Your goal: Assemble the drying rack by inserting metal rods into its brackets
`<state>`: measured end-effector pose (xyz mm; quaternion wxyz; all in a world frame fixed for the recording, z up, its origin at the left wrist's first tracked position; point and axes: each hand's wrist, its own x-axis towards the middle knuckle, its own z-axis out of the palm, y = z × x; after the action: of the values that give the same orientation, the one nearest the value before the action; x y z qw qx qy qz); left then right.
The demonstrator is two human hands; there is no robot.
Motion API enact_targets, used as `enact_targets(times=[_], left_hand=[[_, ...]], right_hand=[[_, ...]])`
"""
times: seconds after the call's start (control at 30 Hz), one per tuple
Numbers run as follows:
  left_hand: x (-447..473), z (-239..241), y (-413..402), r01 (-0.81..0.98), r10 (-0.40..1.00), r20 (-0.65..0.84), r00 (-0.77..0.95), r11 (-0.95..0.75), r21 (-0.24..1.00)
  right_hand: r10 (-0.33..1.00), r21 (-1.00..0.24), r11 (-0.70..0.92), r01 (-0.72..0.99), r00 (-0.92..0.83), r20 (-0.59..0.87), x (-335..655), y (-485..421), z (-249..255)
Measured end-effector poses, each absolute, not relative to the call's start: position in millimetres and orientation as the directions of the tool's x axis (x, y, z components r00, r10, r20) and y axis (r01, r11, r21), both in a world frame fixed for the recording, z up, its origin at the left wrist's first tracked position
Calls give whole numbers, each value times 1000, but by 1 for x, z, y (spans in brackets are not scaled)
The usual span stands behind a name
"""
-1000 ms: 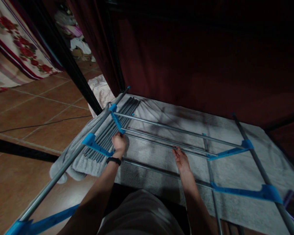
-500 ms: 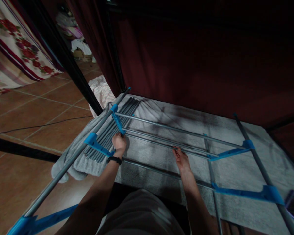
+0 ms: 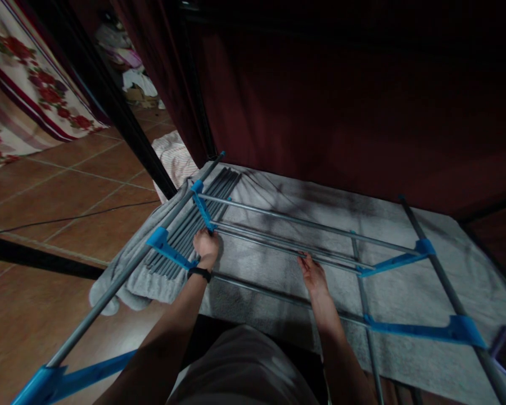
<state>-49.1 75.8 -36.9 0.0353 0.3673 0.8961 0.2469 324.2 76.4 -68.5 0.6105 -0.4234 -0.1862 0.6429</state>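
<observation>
Tiled floor (image 3: 46,202), grey towel (image 3: 405,289), drying rack (image 3: 303,221), curtain (image 3: 341,112)

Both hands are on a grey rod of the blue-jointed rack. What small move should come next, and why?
Probably press the left end of the rod into the blue bracket: the left hand grips at that joint, while the right hand rests on it midway.
</observation>
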Motion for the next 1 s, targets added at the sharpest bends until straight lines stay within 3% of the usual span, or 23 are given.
enact_targets(times=[1.0], left_hand=[[-50,-37,77,644,680,105,-725,616,453]], right_hand=[[962,-770,-177,-613,57,-266,332,77,-76]])
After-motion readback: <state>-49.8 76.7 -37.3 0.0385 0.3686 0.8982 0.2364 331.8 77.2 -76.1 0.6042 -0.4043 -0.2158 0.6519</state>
